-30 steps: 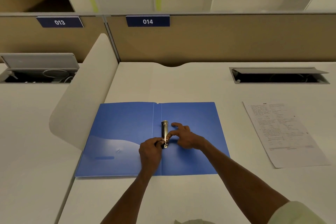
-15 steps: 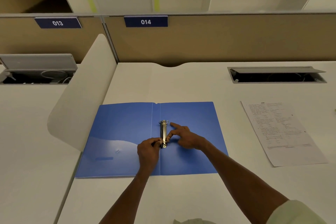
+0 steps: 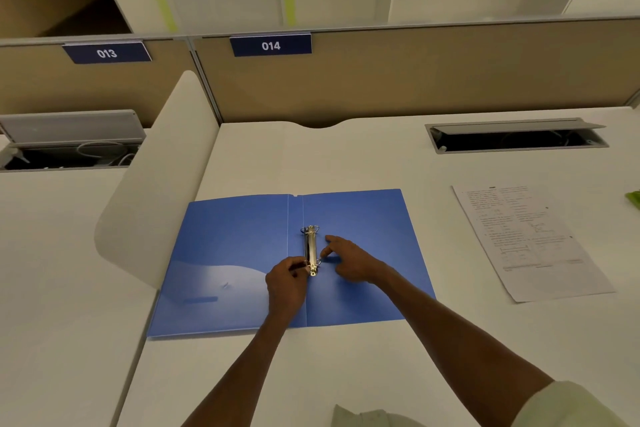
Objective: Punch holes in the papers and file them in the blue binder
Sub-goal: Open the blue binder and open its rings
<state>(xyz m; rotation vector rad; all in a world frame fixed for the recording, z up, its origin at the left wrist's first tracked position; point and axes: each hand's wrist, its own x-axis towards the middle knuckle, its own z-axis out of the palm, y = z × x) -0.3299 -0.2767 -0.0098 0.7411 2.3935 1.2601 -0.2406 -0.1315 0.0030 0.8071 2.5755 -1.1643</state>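
Both hands work the binder's [image 3: 242, 253] ring clasp [image 3: 311, 250], its length running away between them: left hand [image 3: 285, 282] pinches its near end, right hand [image 3: 349, 258] loosely open beside it, papers [image 3: 530, 239] well off right.

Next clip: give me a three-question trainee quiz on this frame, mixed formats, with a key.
1. True or false: the blue binder lies open and flat on the desk.
2. Multiple choice: the printed paper lies (A) inside the binder, (B) on the desk to the binder's right, (C) under the left hand.
3. Fill in: both hands work at the near end of the metal ____ by the spine.

Key: 1 true. 2 B. 3 ring mechanism; the left hand pinches at its lower ring, the right hand reaches in from the other side, and its grip cannot be made out.
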